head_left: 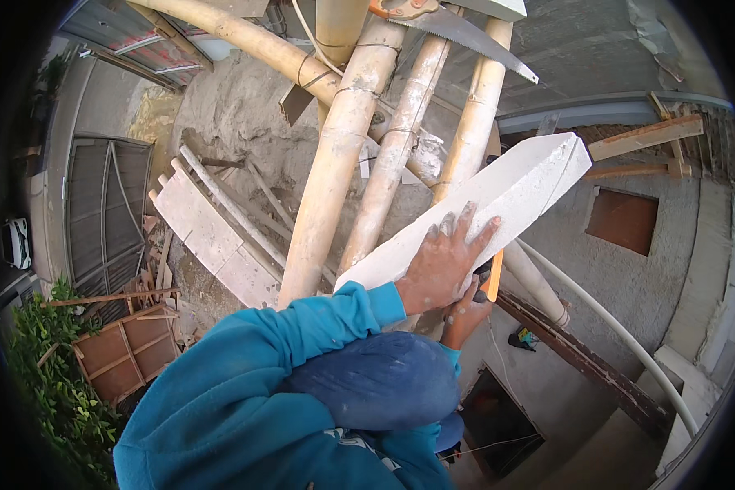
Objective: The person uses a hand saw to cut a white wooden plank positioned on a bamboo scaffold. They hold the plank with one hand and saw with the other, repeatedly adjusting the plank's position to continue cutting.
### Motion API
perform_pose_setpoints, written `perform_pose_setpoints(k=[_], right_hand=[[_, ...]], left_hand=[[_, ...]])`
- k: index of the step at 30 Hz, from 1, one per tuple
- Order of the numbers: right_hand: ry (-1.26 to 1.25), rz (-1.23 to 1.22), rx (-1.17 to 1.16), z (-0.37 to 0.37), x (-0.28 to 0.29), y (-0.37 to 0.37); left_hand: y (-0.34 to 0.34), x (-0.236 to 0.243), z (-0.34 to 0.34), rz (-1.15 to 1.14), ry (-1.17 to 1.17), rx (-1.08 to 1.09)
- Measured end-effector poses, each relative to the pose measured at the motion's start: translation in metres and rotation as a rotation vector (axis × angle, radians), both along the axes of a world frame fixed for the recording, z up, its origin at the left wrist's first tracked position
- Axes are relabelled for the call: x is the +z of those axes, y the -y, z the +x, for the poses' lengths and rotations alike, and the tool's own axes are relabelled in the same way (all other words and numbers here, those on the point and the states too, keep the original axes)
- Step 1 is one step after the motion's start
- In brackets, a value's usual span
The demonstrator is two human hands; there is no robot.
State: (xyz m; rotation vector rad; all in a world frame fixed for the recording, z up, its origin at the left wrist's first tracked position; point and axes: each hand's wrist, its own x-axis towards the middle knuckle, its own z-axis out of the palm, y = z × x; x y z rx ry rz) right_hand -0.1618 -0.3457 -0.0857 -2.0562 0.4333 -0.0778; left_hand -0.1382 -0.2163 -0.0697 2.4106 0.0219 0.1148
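A long white block (498,200), like lightweight concrete, lies slanting across bamboo poles, with a thin dark line near its far right end. My left hand (441,265) rests on its face, fingers spread, dusted with pale powder. Just below, at the block's near edge, my right hand (464,317) is closed on an orange and black tool (494,278). The block and my left hand partly hide that tool, so its kind does not show. Farther off, a handsaw (474,42) lies across the bamboo poles (359,106), apart from both hands.
I am high above the ground. A pale pipe (621,322) curves down on the right beside a dark beam (584,359). Below left lie a pale plank panel (212,237), a wooden frame (131,351) and green leaves (53,392). Another white block (498,8) sits at the top.
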Motion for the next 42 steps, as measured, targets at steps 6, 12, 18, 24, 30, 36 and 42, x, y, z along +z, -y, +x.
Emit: perform_pose_setpoints(k=[6, 12, 18, 24, 30, 36, 42], right_hand=[[-0.263, -0.058, -0.017, -0.062, 0.03, 0.019], [-0.211, 0.06, -0.059, -0.107, 0.068, -0.003], [-0.009, -0.062, 0.048, 0.032, 0.012, 0.006], [-0.076, -0.018, 0.035, -0.003, 0.021, -0.005], [-0.113, 0.13, -0.06, -0.124, 0.068, -0.007], [-0.035, -0.063, -0.039, 0.001, -0.019, 0.023], [-0.141, 0.135, -0.013, -0.119, 0.054, 0.0]], left_hand=[[-0.013, 0.007, 0.014, -0.01, -0.061, -0.031], [-0.005, 0.008, 0.014, 0.042, -0.064, -0.08], [-0.001, 0.001, 0.008, 0.128, -0.006, -0.109], [-0.006, 0.003, 0.018, 0.105, -0.031, -0.097], [-0.015, -0.005, 0.01, 0.096, 0.008, -0.151], [0.005, 0.002, 0.006, 0.177, -0.058, -0.155], [-0.015, -0.002, 0.014, 0.203, -0.03, -0.112]])
